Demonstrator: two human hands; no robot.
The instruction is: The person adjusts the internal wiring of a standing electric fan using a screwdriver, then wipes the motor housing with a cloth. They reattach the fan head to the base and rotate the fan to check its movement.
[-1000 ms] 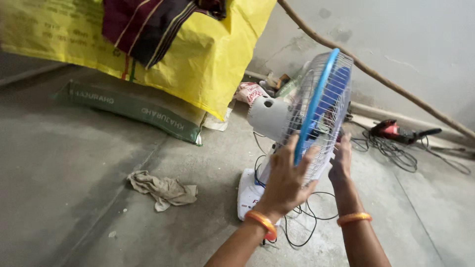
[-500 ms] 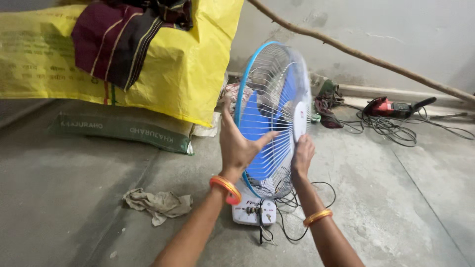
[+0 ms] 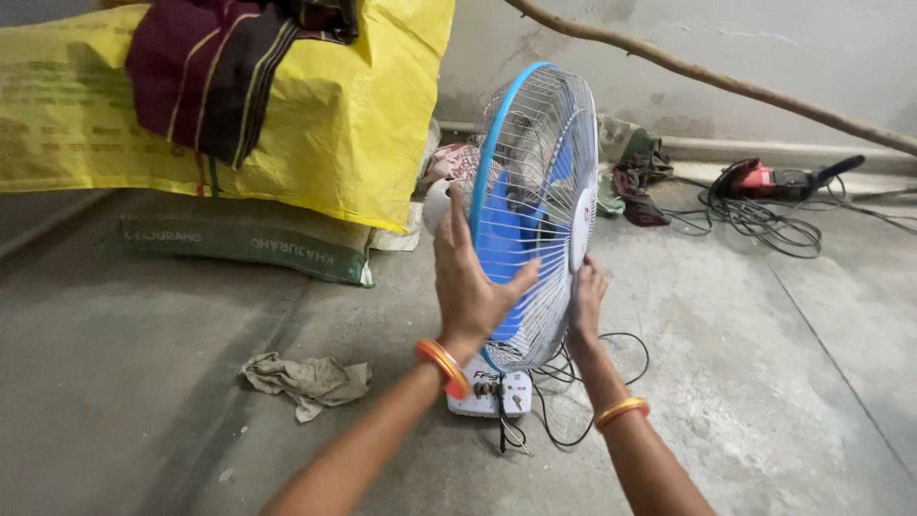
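Note:
A table fan [image 3: 535, 205] with a blue rim, white wire guard and blue blades stands on its white base [image 3: 489, 392] on the concrete floor. My left hand [image 3: 470, 277] grips the left side of the guard, fingers spread over the rim and wires. My right hand [image 3: 586, 298] holds the lower right front of the guard. Both wrists wear orange bangles. The fan's black cord [image 3: 592, 382] loops on the floor beside the base.
A crumpled rag [image 3: 306, 379] lies on the floor to the left. Yellow sacking [image 3: 315, 115] with a dark striped cloth [image 3: 205, 76] covers a pile behind; a green sack [image 3: 239, 244] lies below. A red power tool [image 3: 764, 179] with tangled cables sits at the back right. A long stick [image 3: 726, 81] leans along the wall.
The fan head has turned from facing left of me to facing right, its guard now edge-on. Both hands stayed on the guard and the view shifted closer.

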